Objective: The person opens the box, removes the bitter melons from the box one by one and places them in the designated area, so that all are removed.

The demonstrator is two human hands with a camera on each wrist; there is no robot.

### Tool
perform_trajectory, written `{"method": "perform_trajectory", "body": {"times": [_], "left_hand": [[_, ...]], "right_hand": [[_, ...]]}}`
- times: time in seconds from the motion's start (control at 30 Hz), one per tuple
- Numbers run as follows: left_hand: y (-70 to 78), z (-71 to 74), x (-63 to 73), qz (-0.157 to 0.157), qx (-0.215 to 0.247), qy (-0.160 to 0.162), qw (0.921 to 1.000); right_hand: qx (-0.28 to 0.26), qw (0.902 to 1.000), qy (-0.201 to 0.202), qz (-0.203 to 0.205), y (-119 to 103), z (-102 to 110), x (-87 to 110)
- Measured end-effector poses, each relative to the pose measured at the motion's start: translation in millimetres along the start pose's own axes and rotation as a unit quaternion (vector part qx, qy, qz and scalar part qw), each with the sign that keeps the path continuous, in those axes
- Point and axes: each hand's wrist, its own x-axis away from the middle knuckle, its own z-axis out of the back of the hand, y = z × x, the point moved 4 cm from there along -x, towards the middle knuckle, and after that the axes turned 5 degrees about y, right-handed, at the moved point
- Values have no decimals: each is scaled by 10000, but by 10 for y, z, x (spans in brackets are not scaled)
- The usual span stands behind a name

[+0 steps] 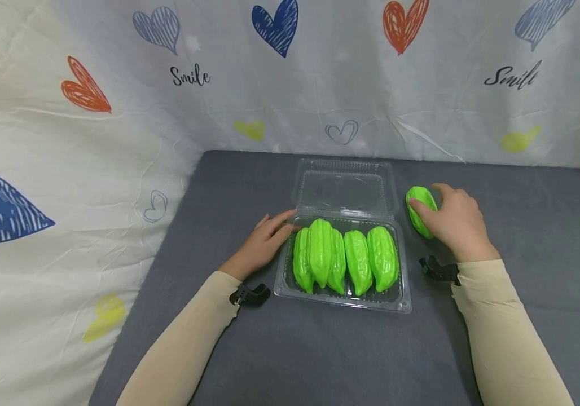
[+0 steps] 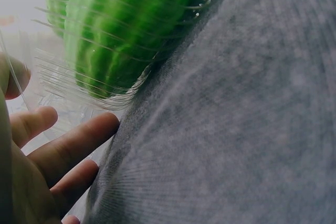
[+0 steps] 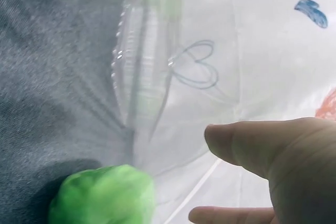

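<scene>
A clear plastic clamshell box lies with its lid folded back. Several bright green, ridged bitter melons stand side by side in its base. At the box's left side, my left hand has its fingers extended, with the fingertips at the rim near the hinge. Another bitter melon lies on the cloth right of the box. Over it hovers my right hand, thumb and fingers spread around it. In the right wrist view a gap separates the thumb from that melon.
A dark grey cloth covers the table. Behind and to the left hangs a white curtain printed with hearts and "Smile". Each wrist wears a black strap, such as the left strap.
</scene>
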Motion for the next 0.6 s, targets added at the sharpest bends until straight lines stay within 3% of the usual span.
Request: {"method": "perform_trajectory", "body": {"times": [0.6], "left_hand": [[4, 3, -2, -61, 69, 47, 9999]], "right_hand": [[27, 9986, -500, 153, -286, 133, 148]]}}
